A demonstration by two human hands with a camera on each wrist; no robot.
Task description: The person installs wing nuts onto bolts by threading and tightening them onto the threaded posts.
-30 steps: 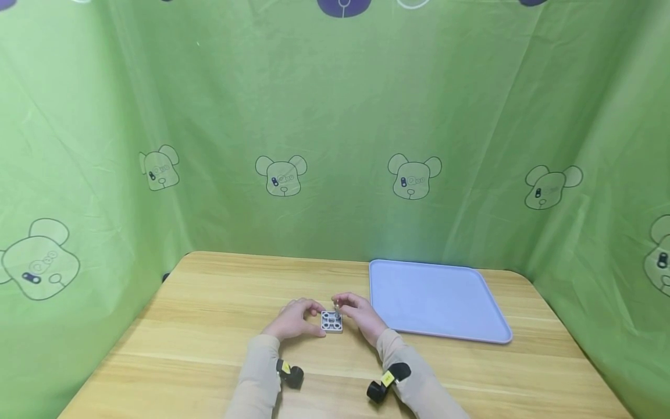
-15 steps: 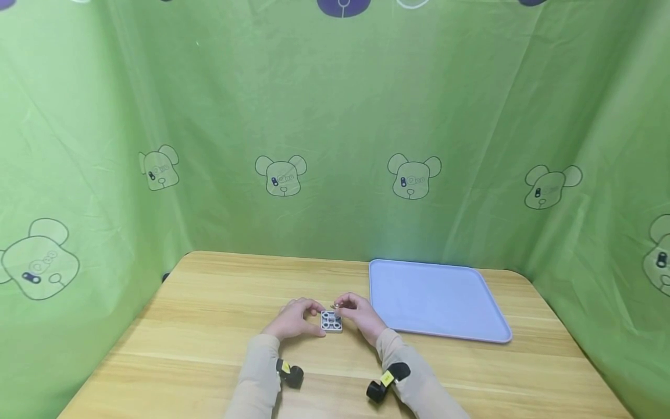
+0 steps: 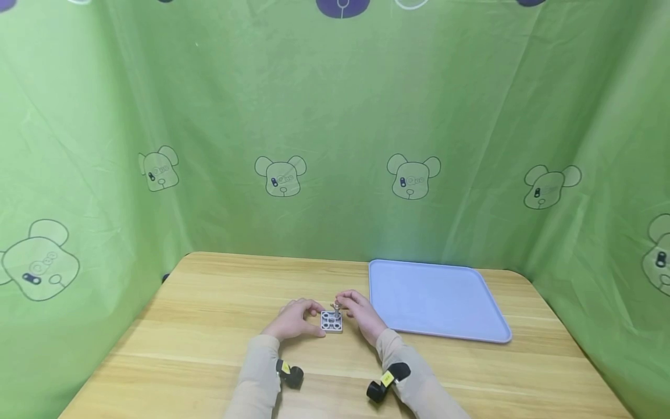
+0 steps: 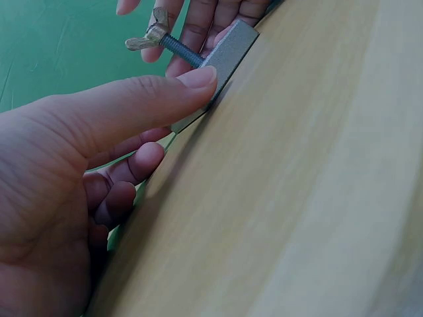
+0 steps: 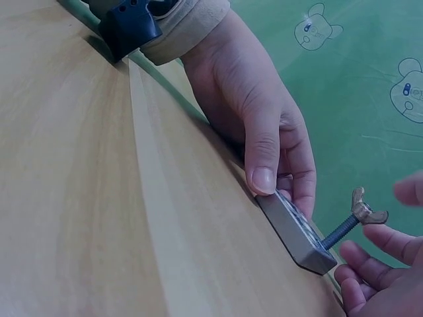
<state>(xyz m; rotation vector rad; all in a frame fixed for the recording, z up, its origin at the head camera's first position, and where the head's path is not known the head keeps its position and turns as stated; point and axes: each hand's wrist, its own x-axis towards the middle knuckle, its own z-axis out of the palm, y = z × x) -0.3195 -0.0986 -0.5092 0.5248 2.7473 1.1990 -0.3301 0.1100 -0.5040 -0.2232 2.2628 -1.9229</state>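
Note:
A small grey square block (image 3: 331, 327) with round holes in its top lies on the table. My left hand (image 3: 293, 321) grips its left side, the thumb pressed on the near edge. From the block's far right corner a threaded bolt (image 5: 340, 232) stands up, topped by a metal wing nut (image 5: 362, 211). My right hand (image 3: 364, 317) is at the wing nut with its fingers loosely bent. In the right wrist view its thumb (image 5: 410, 189) is apart from the wings, and the index finger (image 5: 390, 242) lies just beneath them.
A light blue tray (image 3: 437, 299) lies at the back right, just beyond my right hand. The wooden table (image 3: 220, 302) ends at a green curtain (image 3: 335, 221) behind and at both sides. Black cameras (image 3: 293, 376) are strapped to both forearms.
My right fingers have shifted slightly up and right at the wing nut, so more of the bolt shows. The wing nut's wings have turned. My left hand and the block stay in place.

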